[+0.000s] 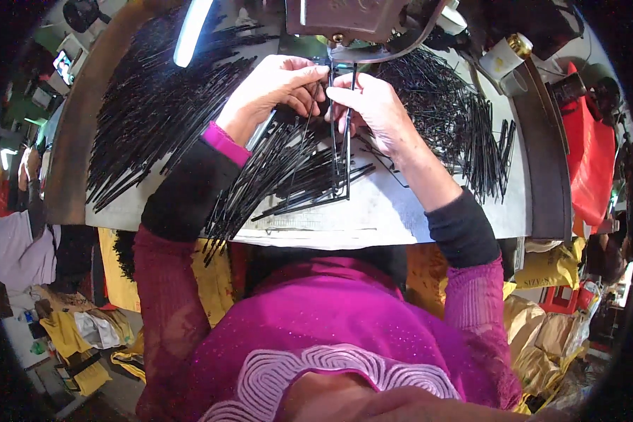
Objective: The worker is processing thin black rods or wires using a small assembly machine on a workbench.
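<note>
At the machine head [341, 20], both of my hands work close together. My right hand [369, 105] is closed, thumb and fingers pinching thin black rods [347, 158] that hang down toward the tabletop; their lower ends meet in a sharp bend. Just left of it, my left hand [285, 88] has its thumb stretched toward the machine and its fingers curled. A thin black rod seems to pass through those fingers, though the fingertips partly hide it. Below my left wrist lies a loose bundle of black rods [253, 179], some jutting past the table's front edge.
Large heaps of black rods cover the left [169, 98] and right [429, 91] of the pale tabletop [380, 211]. A bright lamp tube [193, 32] hangs near my left hand. A white and gold cup [506, 56] stands far right. Yellow sacks [552, 267] lie below the table.
</note>
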`<state>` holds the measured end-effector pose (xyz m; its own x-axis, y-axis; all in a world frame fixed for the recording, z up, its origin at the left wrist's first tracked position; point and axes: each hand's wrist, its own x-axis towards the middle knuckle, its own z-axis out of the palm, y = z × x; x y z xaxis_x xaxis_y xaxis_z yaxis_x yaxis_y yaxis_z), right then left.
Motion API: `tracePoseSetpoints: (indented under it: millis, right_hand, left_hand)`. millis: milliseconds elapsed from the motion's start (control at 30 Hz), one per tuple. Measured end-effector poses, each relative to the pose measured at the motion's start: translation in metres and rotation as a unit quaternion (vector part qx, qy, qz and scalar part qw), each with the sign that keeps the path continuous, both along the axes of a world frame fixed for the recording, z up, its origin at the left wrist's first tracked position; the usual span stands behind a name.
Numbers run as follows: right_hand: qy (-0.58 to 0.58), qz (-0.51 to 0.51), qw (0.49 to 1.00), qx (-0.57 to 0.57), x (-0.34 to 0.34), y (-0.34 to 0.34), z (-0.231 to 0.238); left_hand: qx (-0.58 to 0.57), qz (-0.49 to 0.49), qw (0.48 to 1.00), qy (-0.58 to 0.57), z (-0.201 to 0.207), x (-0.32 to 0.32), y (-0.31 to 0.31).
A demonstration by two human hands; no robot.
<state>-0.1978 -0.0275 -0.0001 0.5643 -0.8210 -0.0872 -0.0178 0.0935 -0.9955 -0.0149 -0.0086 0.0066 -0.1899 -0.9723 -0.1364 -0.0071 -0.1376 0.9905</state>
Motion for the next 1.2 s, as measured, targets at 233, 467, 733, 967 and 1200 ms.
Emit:
tracePoseSetpoints:
  millis: [233,467,733,967,1200]
  right_hand:
    - [-0.033,-0.009,0.999,0.028,0.001,0.001,-0.004]
    - [-0.038,0.000,0.999,0.029,0.001,-0.002,-0.003]
    - [-0.040,0.014,0.998,0.051,-0.001,-0.001,-0.003]
    - [-0.041,0.023,0.997,0.059,-0.003,-0.003,0.004]
    - [-0.019,0.040,0.997,0.060,-0.006,-0.009,0.001]
  left_hand:
    - [0.006,0.003,1.000,-0.021,0.004,-0.003,0.000]
    - [-0.001,0.017,1.000,-0.021,0.003,-0.003,0.000]
    - [0.000,-0.010,0.999,-0.040,0.007,-0.003,0.001]
    - [0.005,0.003,0.999,-0.034,0.005,0.001,0.000]
    - [0.004,-0.007,1.000,-0.028,0.003,0.001,-0.001]
